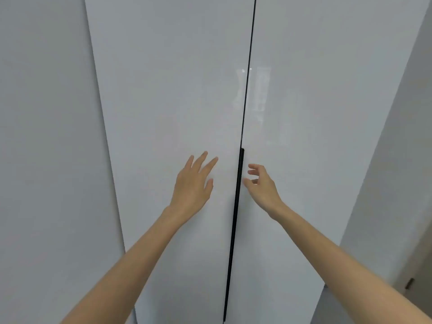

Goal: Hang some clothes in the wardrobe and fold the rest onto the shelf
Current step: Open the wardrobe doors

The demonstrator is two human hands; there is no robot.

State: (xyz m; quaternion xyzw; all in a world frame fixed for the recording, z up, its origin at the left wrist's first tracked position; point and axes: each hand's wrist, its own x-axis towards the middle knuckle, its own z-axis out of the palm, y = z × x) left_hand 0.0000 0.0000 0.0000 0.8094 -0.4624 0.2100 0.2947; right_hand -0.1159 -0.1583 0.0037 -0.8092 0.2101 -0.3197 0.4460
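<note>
The black handle strip [239, 183] ran upright between two empty hands, the half-curled right hand [261, 185] nearer than the spread left hand [192, 185].

Spread left grip [192, 185], half-curled right grip [263, 187]

A home interior, by the look of it a bedroom corner, is filling the frame: a tall wardrobe [173, 54] is standing shut, its glossy pale-grey left door [163, 118] and right door [311, 127] meeting at a thin dark seam [249, 66]. A slim black handle [238, 202] is running down that seam, and light is glinting off the gloss beside it. A plain left wall [42, 136] and right wall [397, 164] are flanking the unit, and a small metal fitting [409, 283] is showing on a beige surface at lower right.
</note>
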